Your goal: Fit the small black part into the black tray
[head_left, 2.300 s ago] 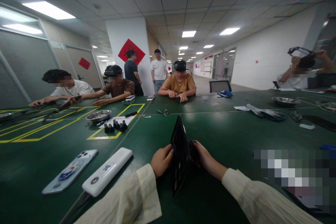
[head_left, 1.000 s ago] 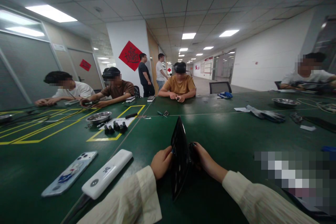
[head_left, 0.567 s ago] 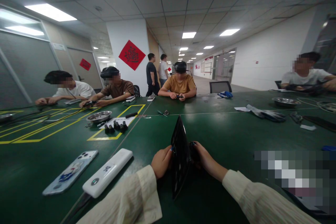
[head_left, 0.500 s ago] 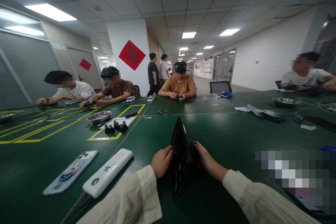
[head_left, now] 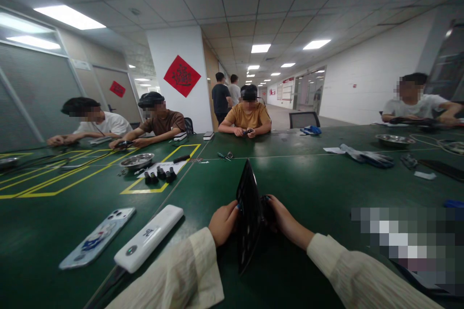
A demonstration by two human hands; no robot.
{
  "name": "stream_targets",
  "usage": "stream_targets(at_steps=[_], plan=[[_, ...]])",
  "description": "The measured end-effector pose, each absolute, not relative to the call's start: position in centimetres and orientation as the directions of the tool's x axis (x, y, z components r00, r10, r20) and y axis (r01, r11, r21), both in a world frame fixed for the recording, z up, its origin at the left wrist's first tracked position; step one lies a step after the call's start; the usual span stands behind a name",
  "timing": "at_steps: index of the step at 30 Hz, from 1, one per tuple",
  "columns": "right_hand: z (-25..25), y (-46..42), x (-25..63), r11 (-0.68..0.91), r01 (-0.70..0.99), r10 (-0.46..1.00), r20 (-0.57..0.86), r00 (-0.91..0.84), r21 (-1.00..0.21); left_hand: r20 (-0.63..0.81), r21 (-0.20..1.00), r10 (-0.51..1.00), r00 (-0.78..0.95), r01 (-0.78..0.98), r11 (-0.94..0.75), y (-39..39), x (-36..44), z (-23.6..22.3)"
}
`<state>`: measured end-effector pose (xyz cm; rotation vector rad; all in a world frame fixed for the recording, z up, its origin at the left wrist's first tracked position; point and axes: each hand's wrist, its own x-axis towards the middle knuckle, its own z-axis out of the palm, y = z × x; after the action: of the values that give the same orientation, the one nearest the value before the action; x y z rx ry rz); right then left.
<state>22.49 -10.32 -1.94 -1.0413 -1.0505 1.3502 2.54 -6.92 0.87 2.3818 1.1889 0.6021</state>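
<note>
A thin, glossy black panel (head_left: 249,231) stands on edge in front of me, seen almost edge-on and tapering to a point at the top. My left hand (head_left: 224,224) grips it from the left, thumb near the face and fingers partly hidden. On the other side my right hand (head_left: 284,216) is closed around a dark part against the panel's right face; its fingertips are mostly hidden behind it. Whether that part is joined to the panel I cannot tell. To the left lie a white power bank (head_left: 150,239) with a cable and a phone (head_left: 97,239) in a patterned case.
Several black cylindrical pieces (head_left: 159,175) stand on the green table (head_left: 203,188) near a metal bowl (head_left: 137,161). Gloves (head_left: 366,155) and another bowl (head_left: 395,140) lie at the right. Co-workers sit around the far side; a blurred patch covers the lower right.
Both hands and the black panel stay almost in place. Two people walking in the background have moved to the right, and the co-worker at far right has shifted slightly left.
</note>
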Motion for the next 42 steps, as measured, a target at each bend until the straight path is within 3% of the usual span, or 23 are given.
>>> stream_targets(at_steps=[7,42], plan=[[-1.7,-10.4,22.4,-0.042,-0.231,0.998,-0.032,-0.046,-0.972,0.209,0.478,0.799,0.565,0.653,-0.587,-6.8,2.4,0.8],[-0.6,-11.2,22.3,-0.045,-0.211,0.999,-0.038,-0.035,-0.976,0.183,0.527,0.782,0.596,0.612,-0.590,-6.9,2.5,1.2]])
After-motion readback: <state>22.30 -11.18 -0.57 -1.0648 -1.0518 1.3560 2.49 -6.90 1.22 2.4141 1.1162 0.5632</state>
